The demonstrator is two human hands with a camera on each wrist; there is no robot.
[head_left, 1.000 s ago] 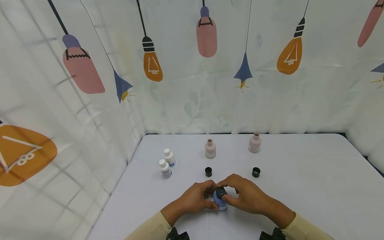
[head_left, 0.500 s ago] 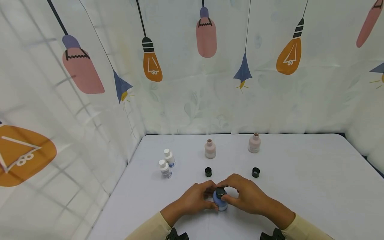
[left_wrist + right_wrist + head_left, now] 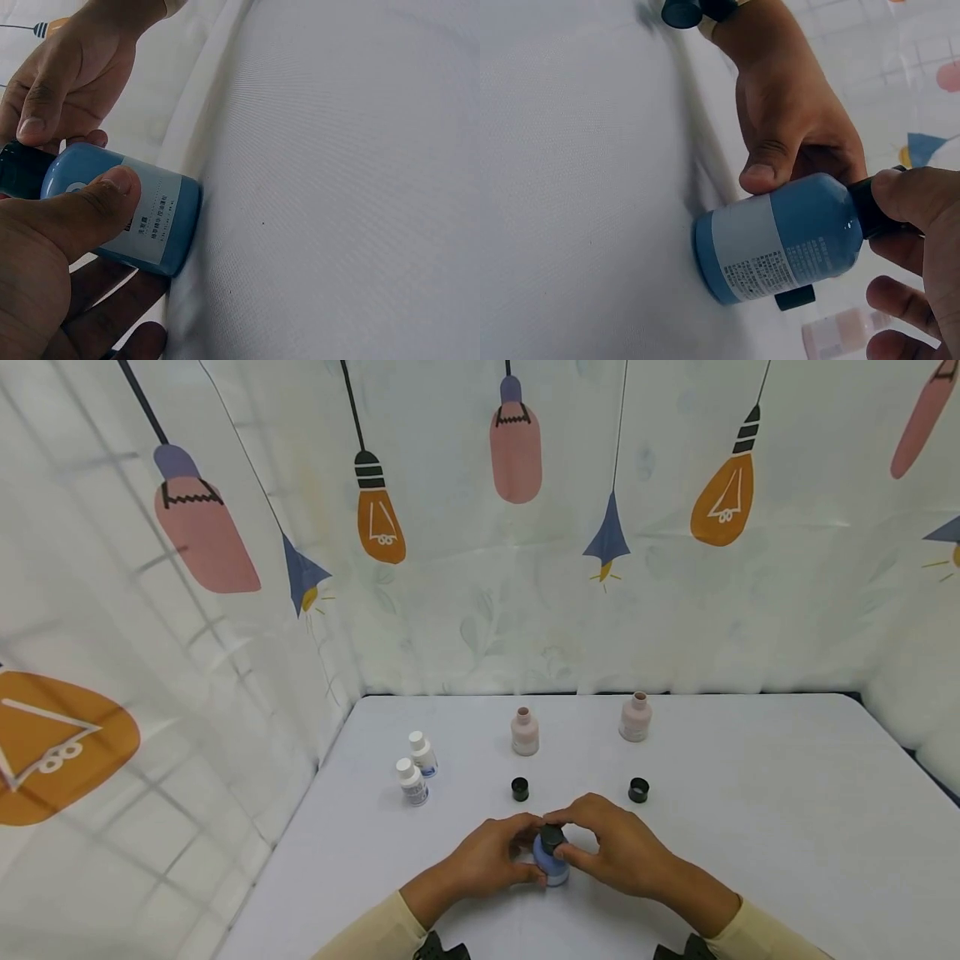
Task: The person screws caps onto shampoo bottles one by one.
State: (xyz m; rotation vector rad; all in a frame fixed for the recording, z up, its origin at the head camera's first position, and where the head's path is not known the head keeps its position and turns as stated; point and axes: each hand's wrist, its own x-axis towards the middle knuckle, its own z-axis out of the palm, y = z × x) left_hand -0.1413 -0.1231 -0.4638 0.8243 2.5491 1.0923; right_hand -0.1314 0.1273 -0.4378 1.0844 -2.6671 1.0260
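A blue bottle [image 3: 554, 873] with a pale printed label stands upright on the white table. My left hand [image 3: 491, 857] holds its body between thumb and fingers, as the left wrist view shows with the thumb across the label [image 3: 154, 221]. From the other side, my right hand [image 3: 618, 850] pinches the black cap [image 3: 552, 837] at the bottle's top with thumb and fingers. In the right wrist view the cap [image 3: 871, 208] sits at the bottle's neck; whether it is loose cannot be told.
Two uncapped pale pink bottles [image 3: 525, 735] [image 3: 636, 720] stand toward the table's back. Two loose black caps [image 3: 520, 789] [image 3: 638, 790] lie in front of them. At left are two small white-capped bottles [image 3: 413, 783] [image 3: 423, 756]. A patterned curtain [image 3: 465, 610] hangs behind.
The black cap and the right hand's fingers sit very slightly higher than before. Both hands otherwise keep their places on the blue bottle and its cap.
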